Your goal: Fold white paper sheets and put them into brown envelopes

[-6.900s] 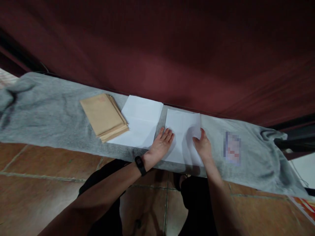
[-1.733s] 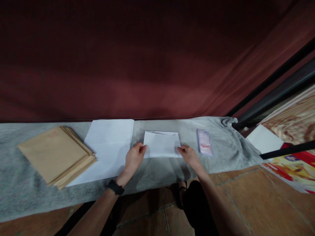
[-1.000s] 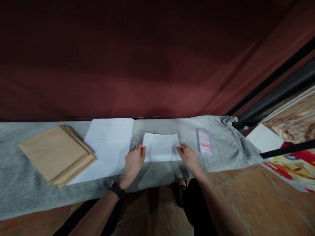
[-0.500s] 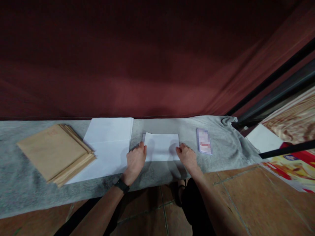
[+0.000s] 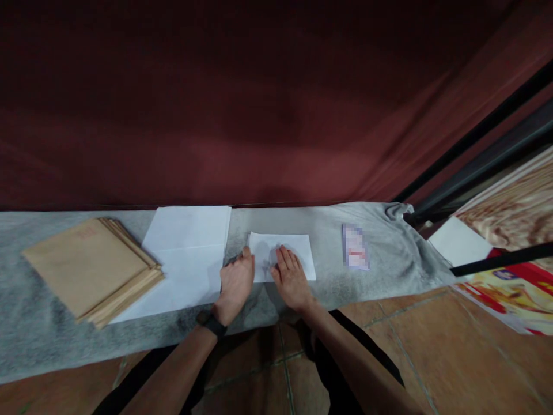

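1. Nearest, at the bench (image 5: 47,340) edge: left hand (image 5: 235,285), grip wide and flat, touching the left edge of the folded paper (image 5: 300,253).
2. Just beside: right hand (image 5: 291,282), grip wide, palm down on that paper.
3. Leftward: white sheets (image 5: 185,253), then brown envelopes (image 5: 86,268); rightward, a blurred card (image 5: 355,246).
4. Behind: dark red curtain (image 5: 259,115).

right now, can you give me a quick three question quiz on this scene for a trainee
1. True or false: the right hand lies flat on the folded paper.
2. What is stacked at the left end of the grey cloth? A) brown envelopes B) scissors C) cups
3. Which hand wears the black wristband?

Key: 1 true; 2 A; 3 the left hand.
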`<state>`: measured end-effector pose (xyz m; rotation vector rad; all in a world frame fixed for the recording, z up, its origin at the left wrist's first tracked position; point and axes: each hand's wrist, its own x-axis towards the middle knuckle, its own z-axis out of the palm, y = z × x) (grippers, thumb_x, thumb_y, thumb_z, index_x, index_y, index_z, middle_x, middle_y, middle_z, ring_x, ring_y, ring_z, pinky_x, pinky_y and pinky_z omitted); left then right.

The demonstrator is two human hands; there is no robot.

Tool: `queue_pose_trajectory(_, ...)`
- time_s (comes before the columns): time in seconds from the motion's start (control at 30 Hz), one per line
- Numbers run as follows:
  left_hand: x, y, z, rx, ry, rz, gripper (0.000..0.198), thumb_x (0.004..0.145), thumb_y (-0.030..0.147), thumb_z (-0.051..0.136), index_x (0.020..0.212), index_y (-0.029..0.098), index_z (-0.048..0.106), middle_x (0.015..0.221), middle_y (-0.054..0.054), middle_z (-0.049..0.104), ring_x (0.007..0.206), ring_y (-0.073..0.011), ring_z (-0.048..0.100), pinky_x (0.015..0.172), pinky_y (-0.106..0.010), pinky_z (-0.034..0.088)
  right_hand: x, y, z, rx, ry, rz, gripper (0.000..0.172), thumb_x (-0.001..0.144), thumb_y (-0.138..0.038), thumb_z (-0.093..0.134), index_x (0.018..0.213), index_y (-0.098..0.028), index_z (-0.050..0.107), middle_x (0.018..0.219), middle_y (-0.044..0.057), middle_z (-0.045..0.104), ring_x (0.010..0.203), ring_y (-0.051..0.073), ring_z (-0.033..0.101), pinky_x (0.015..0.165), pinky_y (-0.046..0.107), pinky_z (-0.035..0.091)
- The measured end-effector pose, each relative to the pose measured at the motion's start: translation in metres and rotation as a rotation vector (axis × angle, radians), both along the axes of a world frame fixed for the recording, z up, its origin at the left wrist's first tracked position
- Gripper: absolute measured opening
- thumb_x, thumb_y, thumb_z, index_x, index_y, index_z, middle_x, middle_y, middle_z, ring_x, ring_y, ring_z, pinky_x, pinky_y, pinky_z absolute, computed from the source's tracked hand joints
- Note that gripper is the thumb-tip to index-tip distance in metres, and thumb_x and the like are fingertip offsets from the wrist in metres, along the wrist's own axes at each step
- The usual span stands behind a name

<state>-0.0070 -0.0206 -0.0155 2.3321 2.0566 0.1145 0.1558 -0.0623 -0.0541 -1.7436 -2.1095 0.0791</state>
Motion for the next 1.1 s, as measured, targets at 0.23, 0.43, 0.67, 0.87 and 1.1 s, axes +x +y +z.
queue_pose_trajectory(0.23, 0.03, -0.004, -0.018, 0.186, -0.248, -0.297, 0.046, 0.102, 0.025, 0.033, 0.143, 0.009, 0.048, 0.142, -0.019, 0.057, 0.137, -0.0279, 0.049, 0.111, -0.046, 0.041, -0.009, 0.003, -0.007, -0.033, -0.058, -0.015, 0.054, 0.105, -0.023, 0.03, 0.156, -0.009, 0.034, 0.162, 0.013, 0.036, 0.151, 0.024, 0.032, 0.124, 0.046, 0.025)
queue_pose_trajectory(0.43, 0.041, -0.003, -0.044, 0.096, -0.28, -0.331, 0.064, 0.104, 0.044, 0.027, 0.154, 0.004, 0.034, 0.16, -0.02, 0.038, 0.153, -0.0266, 0.028, 0.125, -0.048, 0.025, -0.004, 0.007, -0.01, -0.056, -0.132, -0.025, 0.06, 0.102, -0.022, 0.037, 0.16, -0.012, 0.026, 0.164, 0.013, 0.03, 0.153, 0.026, 0.026, 0.125, 0.048, 0.022)
queue_pose_trajectory(0.67, 0.029, -0.005, -0.049, 0.155, -0.189, -0.226, 0.069, 0.103, 0.044, 0.031, 0.154, -0.002, 0.032, 0.163, -0.023, 0.028, 0.155, -0.0292, 0.02, 0.126, -0.047, 0.02, 0.026, 0.01, -0.014, -0.048, -0.11, -0.208, 0.058, 0.105, -0.033, 0.034, 0.157, -0.007, 0.033, 0.163, 0.018, 0.032, 0.152, 0.029, 0.03, 0.123, 0.048, 0.023)
queue_pose_trajectory(0.87, 0.014, -0.002, -0.044, 0.135, -0.163, -0.11, 0.064, 0.102, 0.036, 0.034, 0.153, -0.001, 0.034, 0.162, -0.022, 0.031, 0.153, -0.0305, 0.025, 0.125, -0.048, 0.023, 0.05, 0.006, -0.015, -0.089, -0.157, -0.308, 0.06, 0.106, -0.035, 0.034, 0.156, -0.003, 0.032, 0.161, 0.02, 0.034, 0.151, 0.03, 0.032, 0.123, 0.048, 0.025)
queue_pose_trajectory(1.1, 0.025, 0.005, -0.036, 0.179, -0.194, -0.116, 0.061, 0.101, 0.028, 0.032, 0.152, -0.005, 0.033, 0.161, -0.025, 0.031, 0.155, -0.0307, 0.02, 0.126, -0.052, 0.02, 0.049, 0.022, 0.003, -0.018, -0.067, -0.349, 0.055, 0.106, -0.031, 0.031, 0.15, -0.001, 0.042, 0.16, 0.024, 0.032, 0.152, 0.033, 0.029, 0.122, 0.055, 0.025)
